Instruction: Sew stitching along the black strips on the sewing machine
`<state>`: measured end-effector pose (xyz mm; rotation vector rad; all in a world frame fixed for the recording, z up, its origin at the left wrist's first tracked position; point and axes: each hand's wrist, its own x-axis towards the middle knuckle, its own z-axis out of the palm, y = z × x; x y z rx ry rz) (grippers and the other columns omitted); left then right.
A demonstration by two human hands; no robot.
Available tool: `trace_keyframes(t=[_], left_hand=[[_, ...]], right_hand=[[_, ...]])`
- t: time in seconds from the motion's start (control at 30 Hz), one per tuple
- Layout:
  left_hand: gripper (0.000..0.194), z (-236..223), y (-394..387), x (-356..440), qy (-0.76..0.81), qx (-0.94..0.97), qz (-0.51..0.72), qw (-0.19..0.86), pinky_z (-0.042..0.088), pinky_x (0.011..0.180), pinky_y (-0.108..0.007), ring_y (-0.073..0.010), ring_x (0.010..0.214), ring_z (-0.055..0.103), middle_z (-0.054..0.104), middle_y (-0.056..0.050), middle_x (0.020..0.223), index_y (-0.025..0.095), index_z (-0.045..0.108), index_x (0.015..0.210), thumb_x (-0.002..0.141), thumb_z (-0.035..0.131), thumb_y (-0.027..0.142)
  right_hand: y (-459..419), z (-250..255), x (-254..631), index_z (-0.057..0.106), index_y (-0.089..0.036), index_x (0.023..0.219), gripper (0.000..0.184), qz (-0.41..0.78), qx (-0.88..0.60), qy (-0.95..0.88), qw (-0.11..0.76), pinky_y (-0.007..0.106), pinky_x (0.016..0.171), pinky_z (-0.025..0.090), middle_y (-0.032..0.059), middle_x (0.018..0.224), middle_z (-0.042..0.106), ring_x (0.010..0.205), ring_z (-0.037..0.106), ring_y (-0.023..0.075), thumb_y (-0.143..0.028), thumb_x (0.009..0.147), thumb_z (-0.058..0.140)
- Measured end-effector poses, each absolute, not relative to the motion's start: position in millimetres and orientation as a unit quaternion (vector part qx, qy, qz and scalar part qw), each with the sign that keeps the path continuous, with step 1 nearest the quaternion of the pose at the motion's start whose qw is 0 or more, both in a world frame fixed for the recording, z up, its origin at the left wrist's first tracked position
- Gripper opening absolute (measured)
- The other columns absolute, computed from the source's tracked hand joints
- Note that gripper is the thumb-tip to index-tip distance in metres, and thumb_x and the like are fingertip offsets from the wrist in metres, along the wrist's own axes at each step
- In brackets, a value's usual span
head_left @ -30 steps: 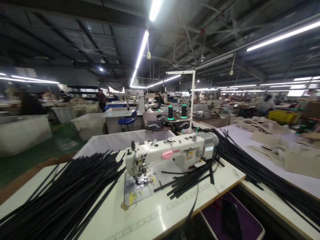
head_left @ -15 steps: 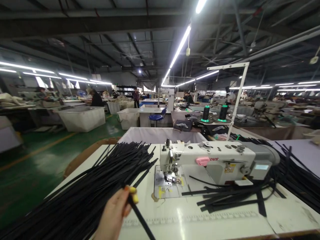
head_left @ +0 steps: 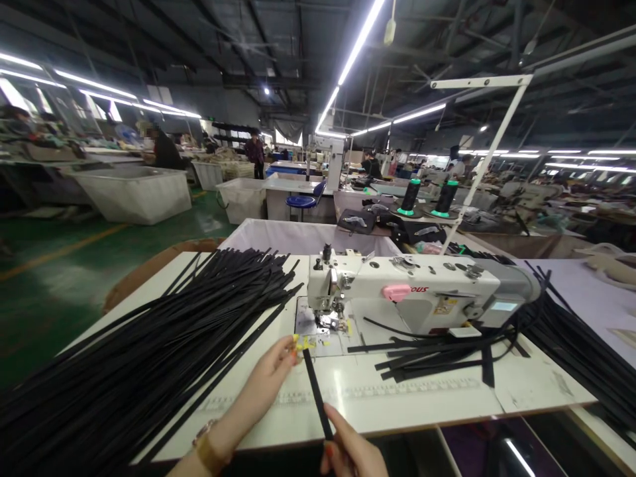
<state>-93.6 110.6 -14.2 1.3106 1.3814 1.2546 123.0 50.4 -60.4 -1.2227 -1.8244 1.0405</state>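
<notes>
My left hand pinches the far end of a thin black strap just in front of the needle area of a white sewing machine. My right hand, at the bottom edge, is closed on the strap's near end. The strap lies over the white table, pointing toward the presser foot. A big heap of black straps lies left of my left hand. Several more black straps lie under the machine's arm on the right.
Two black thread cones stand behind the machine beside a white thread stand. A fabric-lined bin sits behind the table. More straps drape to the right. White tubs and other people stand across the green floor at left.
The view has dropped and moved closer to the machine. My left hand has carried the strap's end from the heap toward the needle plate, and my right hand has come into view gripping the strap.
</notes>
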Motion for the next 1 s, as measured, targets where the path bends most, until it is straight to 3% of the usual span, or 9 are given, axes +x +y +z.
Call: trace_keyframes(t=[0.07,0.17,0.4,0.47,0.53,0.63,0.8,1.0], left_hand=[[0.029,-16,136,-109,0.566,0.625,0.448,0.297,0.050,0.090,-0.039,-0.0253,0.102,0.062,0.064,-0.011,0.114,0.018,0.062,0.111,0.089,0.049,0.032],[0.027,-21,167,-114,0.561,0.725,0.366,0.164,0.047,0.095,-0.042,-0.0254,0.104,0.061,0.065,-0.010,0.109,0.019,0.065,0.105,0.089,0.044,0.020],[0.031,-62,186,-103,0.526,0.789,0.317,0.013,0.049,0.097,-0.046,-0.0249,0.110,0.060,0.066,-0.010,0.120,0.018,0.065,0.115,0.092,0.044,0.015],[0.031,-70,183,-103,0.513,0.802,0.307,-0.004,0.048,0.100,-0.047,-0.0255,0.115,0.058,0.064,-0.010,0.124,0.017,0.063,0.118,0.092,0.045,0.016],[0.032,-71,182,-102,0.510,0.810,0.288,-0.007,0.048,0.101,-0.048,-0.0259,0.117,0.056,0.063,-0.010,0.126,0.016,0.062,0.120,0.093,0.046,0.016],[0.033,-67,181,-101,0.509,0.820,0.263,0.000,0.047,0.101,-0.047,-0.0264,0.119,0.055,0.062,-0.009,0.127,0.016,0.061,0.122,0.092,0.048,0.015],[0.033,-66,183,-98,0.507,0.821,0.262,-0.005,0.047,0.102,-0.048,-0.0273,0.121,0.053,0.062,-0.008,0.128,0.017,0.061,0.121,0.090,0.050,0.014],[0.035,-65,185,-97,0.503,0.825,0.260,-0.005,0.047,0.101,-0.050,-0.0278,0.121,0.053,0.061,-0.009,0.129,0.016,0.061,0.122,0.089,0.050,0.012]], right_hand=[[66,-53,114,0.055,-0.025,0.134,0.053,0.416,-0.453,-0.695,0.371,0.024,0.058,0.050,0.0032,0.066,0.069,0.055,0.059,0.0152,-0.053,0.093,0.037],[91,-37,102,0.050,-0.020,0.138,0.052,0.444,-0.458,-0.671,0.379,0.028,0.070,0.050,0.0043,0.072,0.068,0.066,0.061,0.0172,-0.047,0.095,0.038],[134,-36,84,0.059,-0.006,0.123,0.043,0.565,-0.490,-0.553,0.367,0.029,0.072,0.046,0.0040,0.066,0.068,0.066,0.059,0.0172,-0.030,0.089,0.048],[137,-41,83,0.056,-0.006,0.125,0.044,0.591,-0.496,-0.524,0.359,0.025,0.059,0.042,0.0032,0.067,0.068,0.054,0.051,0.0128,-0.029,0.088,0.047],[138,-44,83,0.053,-0.009,0.129,0.047,0.619,-0.498,-0.500,0.344,0.022,0.043,0.028,0.0011,0.067,0.067,0.042,0.036,0.0086,-0.031,0.088,0.047],[143,-42,81,0.053,-0.012,0.129,0.047,0.634,-0.498,-0.486,0.338,0.022,0.039,0.014,-0.0013,0.064,0.062,0.039,0.024,0.0060,-0.033,0.088,0.048],[153,-37,77,0.060,-0.011,0.121,0.042,0.639,-0.497,-0.489,0.326,0.022,0.040,0.015,-0.0011,0.062,0.059,0.040,0.027,0.0060,-0.031,0.086,0.048],[155,-33,72,0.055,-0.009,0.125,0.048,0.627,-0.516,-0.482,0.329,0.022,0.040,0.020,-0.0006,0.066,0.063,0.039,0.030,0.0065,-0.033,0.084,0.048]])
